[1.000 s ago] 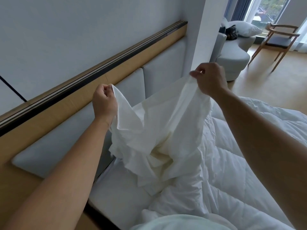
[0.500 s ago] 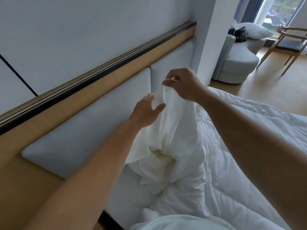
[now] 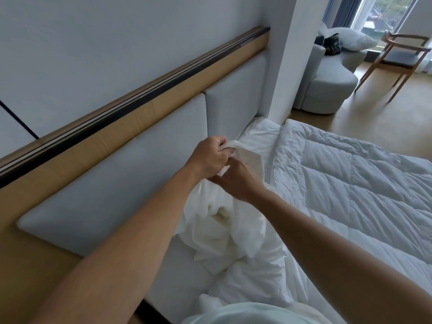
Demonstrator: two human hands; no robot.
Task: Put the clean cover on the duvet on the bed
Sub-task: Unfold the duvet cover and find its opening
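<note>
Both hands met at one spot on the cloth, close to the headboard. The left hand (image 3: 210, 157) was clenched round a raised fold of the cover (image 3: 217, 232), knuckles up, with the fabric coming out of its grip toward the duvet. The right hand (image 3: 238, 181) sat just below and touching it, fingers curled into the same cloth. Its fingertips were partly hidden behind the left hand, so whether it pinched an edge or only a bunch of fabric was hard to say, though it looked like a grasp. Bringing the hands together like this probably served to find a seam or corner, feeding the edge from one hand to the other, before the cover could be opened over the duvet.

From that grip the cover hung down in a loose heap, white, thin and deeply creased, with a creamy, shadowed hollow among the folds. Its lower part rested on the bed (image 3: 173, 284), between the padded headboard (image 3: 117, 174) and the edge of the duvet (image 3: 350, 183). The duvet lay spread across the bed, white, quilted in boxes and uncovered, so the task seemed to be at an early stage. Farther off stood a grey armchair (image 3: 327, 85) with a pillow (image 3: 350, 40) near it, and a wooden chair (image 3: 402, 54) by the window.
</note>
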